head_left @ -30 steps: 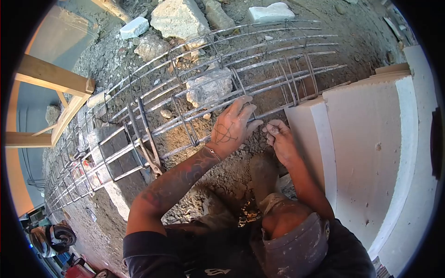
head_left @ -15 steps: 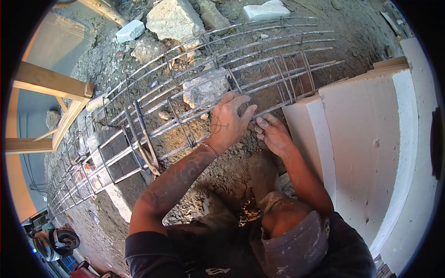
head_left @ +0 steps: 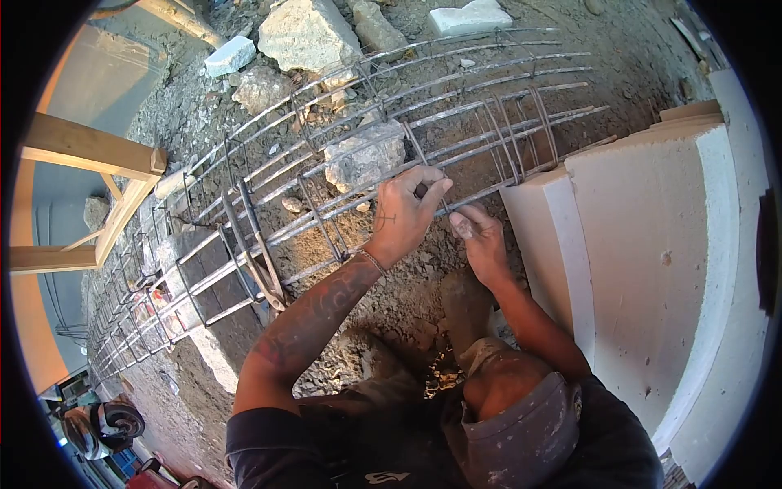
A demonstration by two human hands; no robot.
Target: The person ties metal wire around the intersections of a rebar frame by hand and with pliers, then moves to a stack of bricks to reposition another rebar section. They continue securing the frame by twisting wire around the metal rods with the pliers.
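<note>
Rebar (head_left: 570, 86) dull metal; rock (head_left: 366, 156) rough; timber frame (head_left: 90, 147) smooth wood; boards (head_left: 635, 244) matt; cap (head_left: 517, 432) speckled cloth.

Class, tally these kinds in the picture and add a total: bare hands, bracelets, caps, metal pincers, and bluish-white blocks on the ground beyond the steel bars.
Bare hands: 2 (left hand, right hand)
Bracelets: 1 (bracelet)
Caps: 1 (cap)
Metal pincers: 1 (pincers)
Bluish-white blocks: 2 (left block, right block)
Total: 7

Left hand (head_left: 405, 210) hides its contact with rebar (head_left: 482, 194). Right hand (head_left: 482, 244): can't tell what's pinched, if anything. Timber frame (head_left: 90, 145), far left of fingers, edge-cropped.
</note>
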